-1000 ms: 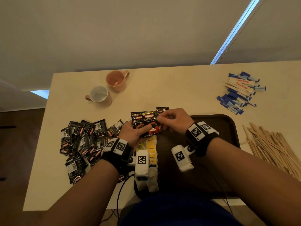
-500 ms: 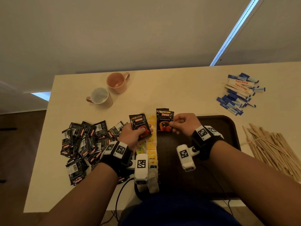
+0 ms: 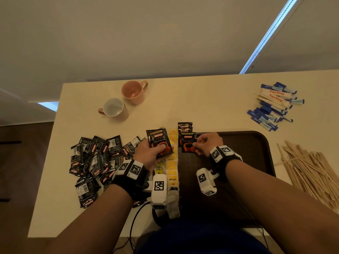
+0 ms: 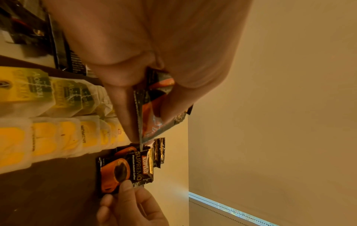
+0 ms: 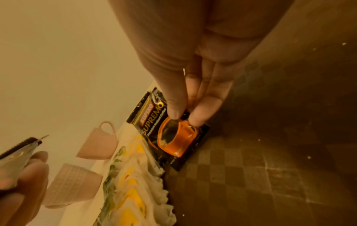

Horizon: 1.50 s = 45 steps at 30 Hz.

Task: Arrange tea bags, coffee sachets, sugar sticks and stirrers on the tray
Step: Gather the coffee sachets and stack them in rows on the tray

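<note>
Left hand (image 3: 149,155): grip closed on a coffee sachet (image 3: 159,143), left of the tray (image 3: 256,142). Right hand (image 3: 207,144): pinched second sachet (image 5: 170,130) at the tray's far-left corner; only the right wrist view showed that pinch closely.

A cream table (image 3: 201,107) is carrying a dark tray (image 3: 256,142) at its near edge. Left of the tray, coffee sachets (image 3: 95,162) are lying heaped. Beyond it, toward the left, two mugs (image 3: 124,99) are sitting; sugar sticks (image 3: 273,105) are lying beyond its right corner, stirrers (image 3: 310,173) just right.
</note>
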Available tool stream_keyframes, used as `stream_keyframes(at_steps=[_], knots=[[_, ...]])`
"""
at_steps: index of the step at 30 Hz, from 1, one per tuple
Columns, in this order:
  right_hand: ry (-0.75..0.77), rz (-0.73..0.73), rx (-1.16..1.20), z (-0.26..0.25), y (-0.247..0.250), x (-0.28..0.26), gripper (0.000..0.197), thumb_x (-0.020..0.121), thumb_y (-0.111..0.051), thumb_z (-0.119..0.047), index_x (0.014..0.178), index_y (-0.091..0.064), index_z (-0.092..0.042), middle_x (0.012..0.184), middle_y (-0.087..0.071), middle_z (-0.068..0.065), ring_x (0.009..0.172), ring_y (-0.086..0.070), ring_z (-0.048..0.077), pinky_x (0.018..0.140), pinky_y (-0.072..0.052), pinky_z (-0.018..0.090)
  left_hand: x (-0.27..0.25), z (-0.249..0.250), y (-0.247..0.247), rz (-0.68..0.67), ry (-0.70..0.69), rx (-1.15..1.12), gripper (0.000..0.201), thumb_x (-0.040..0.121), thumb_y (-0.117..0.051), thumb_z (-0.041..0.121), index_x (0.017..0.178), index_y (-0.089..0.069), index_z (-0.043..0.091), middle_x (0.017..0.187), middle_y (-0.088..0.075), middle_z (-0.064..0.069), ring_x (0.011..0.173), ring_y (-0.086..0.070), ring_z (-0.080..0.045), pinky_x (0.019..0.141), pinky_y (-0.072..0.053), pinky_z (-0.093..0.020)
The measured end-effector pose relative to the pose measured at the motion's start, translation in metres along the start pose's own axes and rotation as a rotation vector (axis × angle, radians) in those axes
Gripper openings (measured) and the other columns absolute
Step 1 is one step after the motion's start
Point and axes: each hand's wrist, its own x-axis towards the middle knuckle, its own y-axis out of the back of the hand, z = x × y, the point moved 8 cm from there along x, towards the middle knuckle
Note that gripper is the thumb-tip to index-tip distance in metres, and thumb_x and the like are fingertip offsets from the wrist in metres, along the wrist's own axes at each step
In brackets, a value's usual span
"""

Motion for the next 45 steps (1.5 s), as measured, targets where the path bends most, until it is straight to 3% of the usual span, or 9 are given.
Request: stream_keyframes(at_steps=[2,13,18,24,28,31,36,40,45], knots=[[0.024,0.015,-0.022,-0.003,-0.002,0.002,0.008,0.085,-0.074,-0.017,0.085,-0.066,-0.015,0.073,-0.074,0.009,0.067,-0.073,0.018,0.076,-0.060,0.031,0.001,-0.001,0.001,0.005,0.005,-0.009,0.035,0.091,-0.056,-0.009,0.123,-0.056,0.004,0.120,-0.065,-0.022,0.106,-0.067,-0.040,0.096,-0.051,-0.057],[0.057,0.019,-0.215,-0.016,-0.009,0.010,0.028,0.088,-0.071,-0.031,0.063,-0.065,-0.019,0.069,-0.073,0.009,0.064,-0.071,0.017,0.078,-0.060,0.032,0.000,0.000,0.001,-0.011,0.016,-0.016,0.039,0.092,-0.055,-0.009,0.129,-0.051,0.002,0.122,-0.064,-0.021,0.098,-0.070,-0.034,0.084,-0.058,-0.046],[0.064,0.000,-0.311,-0.020,-0.011,0.011,0.026,0.087,-0.071,-0.036,0.067,-0.068,-0.019,0.073,-0.073,0.004,0.076,-0.071,0.018,0.079,-0.058,0.032,-0.002,0.000,0.002,-0.021,0.017,-0.026,0.039,0.092,-0.053,-0.010,0.129,-0.051,0.004,0.121,-0.064,-0.020,0.100,-0.069,-0.035,0.089,-0.056,-0.049],[0.072,0.004,-0.299,-0.017,-0.004,0.008,0.029,0.086,-0.070,-0.042,0.074,-0.073,-0.016,0.075,-0.073,0.005,0.075,-0.070,0.019,0.079,-0.058,0.035,0.001,-0.001,0.006,0.008,0.005,0.005,0.037,0.089,-0.059,-0.009,0.123,-0.056,0.005,0.120,-0.065,-0.018,0.110,-0.064,-0.037,0.090,-0.055,-0.053],[0.167,0.144,-0.309,-0.033,0.017,-0.002,0.041,0.090,-0.063,-0.044,0.086,-0.073,-0.004,0.083,-0.071,0.007,0.080,-0.065,0.021,0.073,-0.049,0.030,0.002,0.002,0.007,0.034,-0.037,0.089,0.035,0.082,-0.072,0.000,0.114,-0.063,0.008,0.113,-0.071,-0.015,0.106,-0.068,-0.034,0.095,-0.052,-0.056],[0.272,0.176,-0.233,-0.054,0.022,-0.013,0.035,0.091,-0.061,-0.044,0.080,-0.070,-0.012,0.078,-0.067,0.000,0.075,-0.061,0.016,0.072,-0.047,0.031,0.000,0.006,0.003,0.026,-0.076,0.160,0.045,0.069,-0.084,0.014,0.110,-0.067,0.009,0.106,-0.074,-0.011,0.101,-0.071,-0.031,0.094,-0.053,-0.056],[0.376,-0.073,-0.038,-0.080,0.001,-0.035,0.041,0.090,-0.060,-0.048,0.076,-0.072,-0.012,0.075,-0.072,0.004,0.071,-0.067,0.016,0.067,-0.054,0.032,-0.001,0.009,-0.001,0.031,-0.115,0.227,0.072,0.044,-0.097,0.038,0.106,-0.071,0.013,0.102,-0.076,-0.009,0.098,-0.072,-0.029,0.092,-0.054,-0.054],[0.393,-0.245,0.058,-0.081,-0.014,-0.044,0.011,0.086,-0.072,-0.027,0.089,-0.071,-0.016,0.079,-0.071,0.003,0.068,-0.066,0.013,0.060,-0.053,0.020,-0.006,0.013,-0.001,0.051,-0.148,0.334,0.049,0.062,-0.091,0.028,0.104,-0.071,0.015,0.098,-0.076,-0.005,0.094,-0.073,-0.025,0.090,-0.056,-0.052],[0.347,-0.283,0.043,-0.068,-0.020,-0.043,0.015,0.084,-0.075,-0.020,0.096,-0.068,-0.014,0.079,-0.069,0.001,0.064,-0.064,0.007,0.057,-0.048,0.016,-0.010,0.010,-0.005,0.014,-0.145,0.368,0.047,0.063,-0.090,0.024,0.105,-0.069,0.018,0.099,-0.076,-0.005,0.095,-0.073,-0.025,0.092,-0.055,-0.050]])
